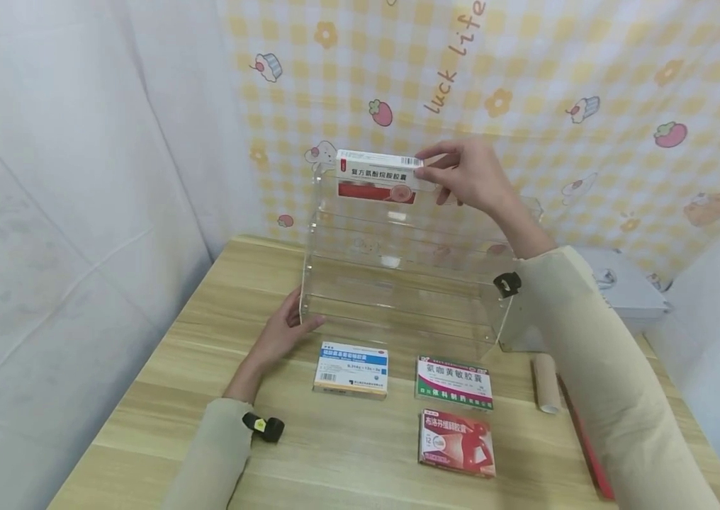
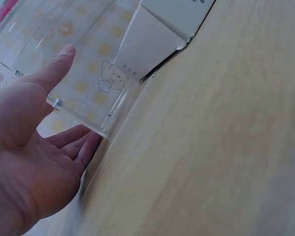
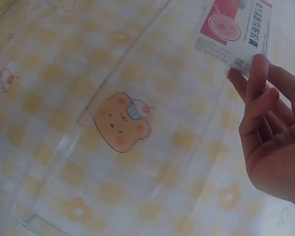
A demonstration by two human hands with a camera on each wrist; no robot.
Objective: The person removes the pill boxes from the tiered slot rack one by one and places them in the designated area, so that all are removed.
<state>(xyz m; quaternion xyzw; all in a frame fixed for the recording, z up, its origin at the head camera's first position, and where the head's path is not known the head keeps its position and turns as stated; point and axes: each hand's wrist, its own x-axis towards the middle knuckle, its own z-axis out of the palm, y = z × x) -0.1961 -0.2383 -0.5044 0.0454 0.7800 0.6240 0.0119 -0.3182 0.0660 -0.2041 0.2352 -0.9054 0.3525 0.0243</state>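
Observation:
My right hand (image 1: 471,173) pinches the right end of a white and red medicine box (image 1: 369,190) between thumb and fingers, at the top left of a clear acrylic tiered rack (image 1: 398,290). In the right wrist view the medicine box (image 3: 236,32) shows its printed front above the fingertips. Down at the rack's lower left corner, my left hand (image 1: 283,329) holds the side panel, thumb in front and fingers behind it. On the table before the rack lie a blue and white medicine box (image 1: 352,368), a green and white one (image 1: 454,382) and a red one (image 1: 458,443).
Right of the boxes is a cardboard tube (image 1: 546,384), with a red object (image 1: 589,446) partly under my right sleeve. A white box (image 1: 628,287) stands behind at the right. A yellow checked cloth (image 1: 526,78) hangs behind the wooden table (image 1: 162,397).

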